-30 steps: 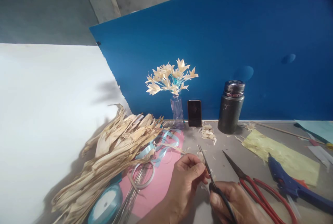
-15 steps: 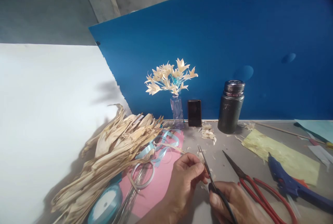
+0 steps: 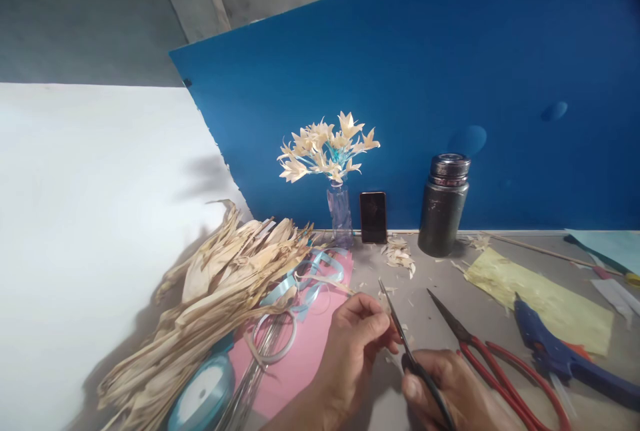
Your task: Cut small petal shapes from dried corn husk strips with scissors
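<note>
My right hand (image 3: 447, 387) grips a pair of scissors (image 3: 397, 324) with black handles, its slim blades pointing up and away from me. Beside the blades, my left hand (image 3: 357, 344) is closed in a pinch, thumb against the fingers. Whatever it pinches is too small and too covered to make out. Pale scraps (image 3: 399, 254) of dried husk lie on the grey table beyond my hands. To the left is a large bundle of dried corn husks (image 3: 235, 277). A clear vase (image 3: 340, 214) holds husk flowers (image 3: 325, 147) at the back.
Red-handled shears (image 3: 493, 361) and a blue glue gun (image 3: 555, 344) lie at right, near yellow paper (image 3: 550, 304). A phone (image 3: 373, 217) and dark flask (image 3: 444, 207) stand at the back. Left are pink paper (image 3: 305, 364), wires (image 3: 245, 391) and a blue ribbon roll (image 3: 203, 394).
The scissors' tips have shifted very slightly left. Both hands keep nearly the same place and grip, and the things on the table have not moved.
</note>
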### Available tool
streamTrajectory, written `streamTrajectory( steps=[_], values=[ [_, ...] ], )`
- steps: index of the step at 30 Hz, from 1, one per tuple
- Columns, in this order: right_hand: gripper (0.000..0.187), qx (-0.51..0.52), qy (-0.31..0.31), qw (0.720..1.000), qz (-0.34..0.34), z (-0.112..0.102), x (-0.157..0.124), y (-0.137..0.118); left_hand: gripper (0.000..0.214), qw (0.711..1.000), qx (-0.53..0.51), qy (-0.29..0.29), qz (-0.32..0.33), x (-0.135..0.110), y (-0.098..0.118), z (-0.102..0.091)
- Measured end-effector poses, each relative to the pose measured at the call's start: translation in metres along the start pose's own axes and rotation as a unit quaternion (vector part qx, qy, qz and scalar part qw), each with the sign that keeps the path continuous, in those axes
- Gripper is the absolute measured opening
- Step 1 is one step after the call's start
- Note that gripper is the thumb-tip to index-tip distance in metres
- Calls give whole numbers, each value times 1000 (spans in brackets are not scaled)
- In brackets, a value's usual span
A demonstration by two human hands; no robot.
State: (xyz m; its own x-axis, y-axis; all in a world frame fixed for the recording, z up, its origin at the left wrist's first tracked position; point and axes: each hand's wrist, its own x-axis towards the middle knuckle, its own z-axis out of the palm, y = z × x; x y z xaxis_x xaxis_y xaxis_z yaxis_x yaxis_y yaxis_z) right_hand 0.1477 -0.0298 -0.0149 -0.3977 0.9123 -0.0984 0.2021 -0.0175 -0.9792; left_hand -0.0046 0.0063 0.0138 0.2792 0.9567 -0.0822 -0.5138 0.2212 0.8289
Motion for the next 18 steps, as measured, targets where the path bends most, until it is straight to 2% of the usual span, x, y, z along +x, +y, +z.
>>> streamTrajectory(
  steps=[5, 13, 18],
  values=[
    [72, -1, -2, 1000, 10, -1, -1, -3, 20, 1000, -4, -2, 0, 0, 2, 1],
    [72, 1, 7, 1000, -1, 2, 2, 7, 21, 1000, 2, -9, 5, 0, 3, 1],
    [71, -28, -11, 999, 17, -12, 0, -7, 20, 1000, 16, -4, -4, 0, 3, -1]
  ],
)
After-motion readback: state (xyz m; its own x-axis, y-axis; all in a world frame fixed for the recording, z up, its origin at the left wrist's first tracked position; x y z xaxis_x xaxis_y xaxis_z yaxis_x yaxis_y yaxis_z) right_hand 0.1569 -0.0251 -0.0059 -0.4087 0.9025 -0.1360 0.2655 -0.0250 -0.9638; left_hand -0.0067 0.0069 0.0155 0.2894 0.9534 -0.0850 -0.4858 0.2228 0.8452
